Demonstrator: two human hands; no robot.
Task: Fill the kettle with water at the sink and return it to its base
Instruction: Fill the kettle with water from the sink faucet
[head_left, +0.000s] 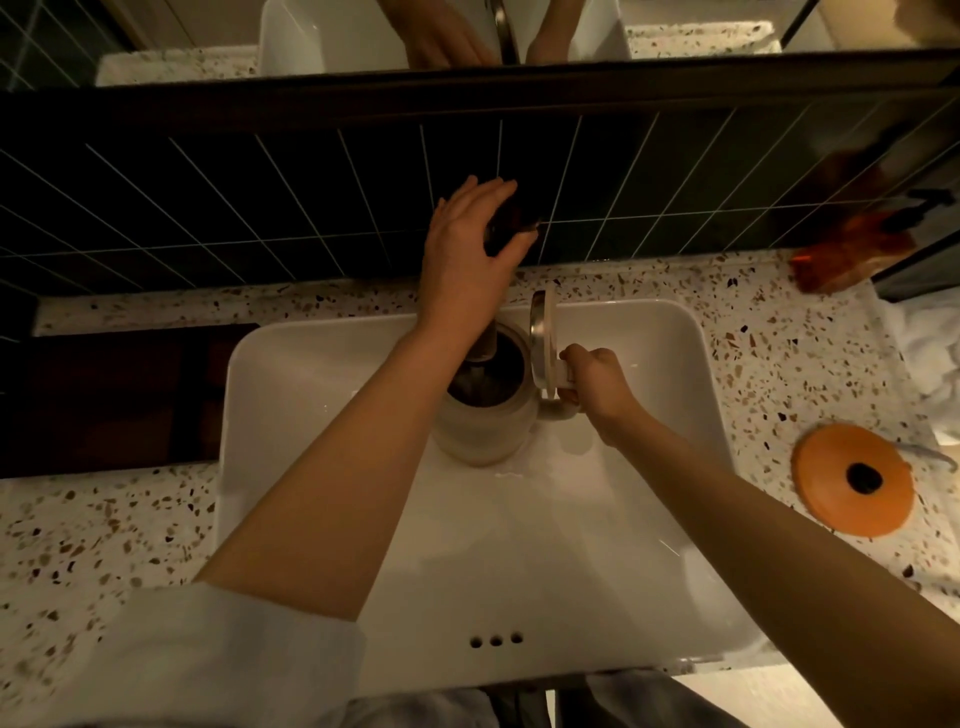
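A white kettle (483, 431) stands upright in the white sink (571, 519), its round lid (543, 340) flipped up on the right side. My right hand (597, 387) grips the kettle's handle. My left hand (467, 260) reaches to the wall and closes on the dark tap handle (506, 223). The tap's spout (485, 340) points down into the kettle's open mouth, where water seems to fall. The orange round kettle base (854, 480) lies on the speckled counter, right of the sink.
Dark tiles (208, 208) line the wall behind the sink, with a mirror above. A dark wooden tray (114, 395) sits left of the sink. An amber bottle (852, 249) stands at the back right, and white cloth (930, 338) lies at the right edge.
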